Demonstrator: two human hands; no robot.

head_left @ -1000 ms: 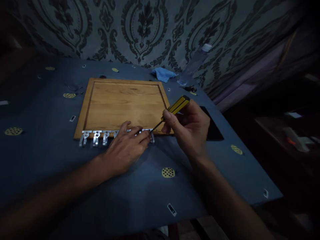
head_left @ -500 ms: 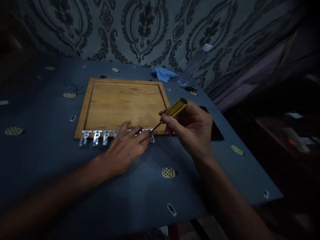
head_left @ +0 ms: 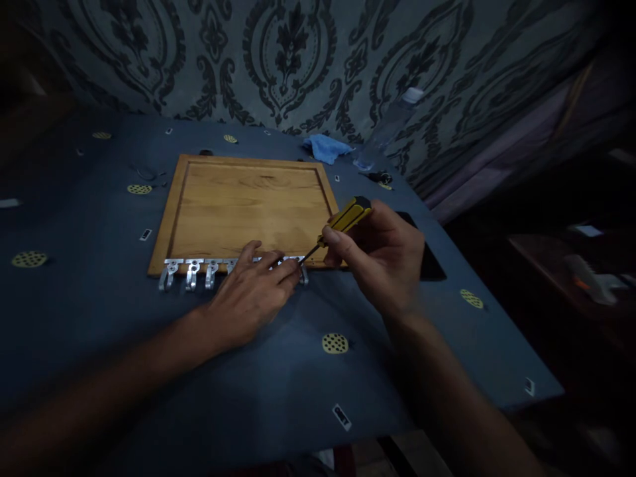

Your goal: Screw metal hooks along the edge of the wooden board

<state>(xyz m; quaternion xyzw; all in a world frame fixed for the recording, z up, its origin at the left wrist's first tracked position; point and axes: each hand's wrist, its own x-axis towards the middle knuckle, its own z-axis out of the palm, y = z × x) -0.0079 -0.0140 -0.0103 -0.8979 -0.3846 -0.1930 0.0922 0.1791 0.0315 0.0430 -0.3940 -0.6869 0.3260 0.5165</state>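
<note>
Since a second ago, the right hand has shifted slightly rightward and the screwdriver's handle end has dipped a little, while the left hand, board and hooks have stayed put; at the far left edge of the blue table (head_left: 293, 404) lies a small white thing (head_left: 10, 203), and right of it, farther back, a thin cable (head_left: 146, 174); next comes the wooden board (head_left: 248, 205), flat on the table, with a row of metal hooks (head_left: 193, 275) along its near edge; the left hand (head_left: 256, 291) lies over the row's right part, fingers slightly apart; whether they pinch anything I cannot tell; behind the board is a blue cloth (head_left: 326, 148); the yellow and black screwdriver (head_left: 350, 215) slants down leftward, its tip at the row's right end, just beside the left fingertips; the right hand (head_left: 392, 258) pinches its handle between thumb and fingers; farther back stands a clear bottle (head_left: 390, 126); a black flat thing (head_left: 433, 262) lies partly hidden behind the right hand.
</note>
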